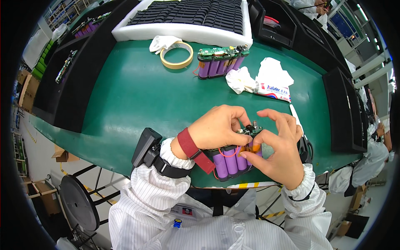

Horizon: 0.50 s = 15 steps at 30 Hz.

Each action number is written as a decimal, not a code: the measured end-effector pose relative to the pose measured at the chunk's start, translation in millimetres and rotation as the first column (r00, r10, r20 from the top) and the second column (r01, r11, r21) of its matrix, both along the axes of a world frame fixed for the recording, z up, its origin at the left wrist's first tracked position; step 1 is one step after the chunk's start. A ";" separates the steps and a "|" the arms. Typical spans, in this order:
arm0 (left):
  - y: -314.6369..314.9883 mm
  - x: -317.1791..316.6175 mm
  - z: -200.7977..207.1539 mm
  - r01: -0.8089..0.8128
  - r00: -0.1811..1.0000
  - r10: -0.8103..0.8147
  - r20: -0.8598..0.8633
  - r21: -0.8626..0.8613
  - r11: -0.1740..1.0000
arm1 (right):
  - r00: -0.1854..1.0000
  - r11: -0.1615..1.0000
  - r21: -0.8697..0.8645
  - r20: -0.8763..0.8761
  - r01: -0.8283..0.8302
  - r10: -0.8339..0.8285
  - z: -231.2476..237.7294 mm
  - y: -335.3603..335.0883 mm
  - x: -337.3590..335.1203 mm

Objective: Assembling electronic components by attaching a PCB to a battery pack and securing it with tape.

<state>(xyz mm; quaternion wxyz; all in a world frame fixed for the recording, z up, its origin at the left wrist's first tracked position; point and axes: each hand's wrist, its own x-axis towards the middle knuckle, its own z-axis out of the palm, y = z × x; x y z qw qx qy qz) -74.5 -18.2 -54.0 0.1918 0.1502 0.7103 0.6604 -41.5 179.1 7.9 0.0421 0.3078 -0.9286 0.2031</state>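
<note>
A battery pack (231,163) of purple cells, with a green circuit board along its top, sits near the table's front edge. My left hand (216,126) reaches over its top, with thumb and forefinger closed on the board's end beside a small black part. From the other side, my right hand (280,152) grips the same end of the pack, its thumb against the orange tape (254,147). One right finger is raised off the pack. A red wire loops across the cells. The fingers partly hide the board. A second purple battery pack (220,66) stands farther back.
Behind is a white foam tray (183,36) holding black parts. A masking tape roll (176,66), crumpled white tissue (240,80) and a white packet (273,89) lie on the green table (125,104). Black bins (344,110) flank it. Scissors (308,148) lie right of my right hand.
</note>
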 end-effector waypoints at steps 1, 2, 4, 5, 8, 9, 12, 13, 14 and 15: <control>0.1 0.0 0.0 -0.002 1.000 0.002 -0.003 0.002 1.000 | 1.000 1.000 0.008 -0.012 0.004 -0.004 -0.1 -1.0 0.3; -0.6 0.0 1.0 -0.002 1.000 0.002 -0.002 0.002 1.000 | 1.000 1.000 0.009 -0.011 0.005 -0.005 -0.7 -2.0 0.6; -2.4 -0.1 3.8 0.055 0.998 -0.054 0.037 -0.037 0.998 | 0.999 1.000 0.027 -0.038 0.008 -0.007 -2.1 -3.8 1.0; -2.4 0.1 3.6 0.055 0.998 -0.054 0.037 -0.037 0.998 | 0.999 1.000 0.027 -0.038 0.008 -0.007 -2.6 -4.5 1.3; -2.0 0.2 2.2 0.051 0.998 -0.049 0.038 -0.034 0.998 | 0.999 0.999 0.030 -0.049 0.015 -0.013 -3.5 -5.5 2.3; -1.7 0.2 2.1 0.046 0.999 -0.045 0.031 -0.035 0.998 | 0.999 0.999 0.028 -0.049 0.018 -0.017 -3.0 -5.7 2.8; -1.8 0.9 4.0 0.039 0.999 -0.037 0.036 -0.036 0.999 | 0.999 1.000 -0.005 -0.033 0.021 -0.021 -3.3 -5.2 4.1; -2.0 1.1 4.6 0.038 0.998 -0.036 0.047 -0.037 0.999 | 1.000 0.999 -0.035 -0.016 0.024 -0.024 -3.7 -4.8 4.7; -1.7 0.9 3.5 0.039 0.998 -0.037 0.046 -0.035 0.999 | 1.000 0.999 -0.034 -0.017 0.024 -0.025 -5.2 -4.2 5.8; -1.3 0.6 1.8 0.019 0.999 -0.019 0.026 -0.020 1.000 | 0.999 0.999 -0.044 -0.037 0.031 -0.033 -8.3 -3.3 6.9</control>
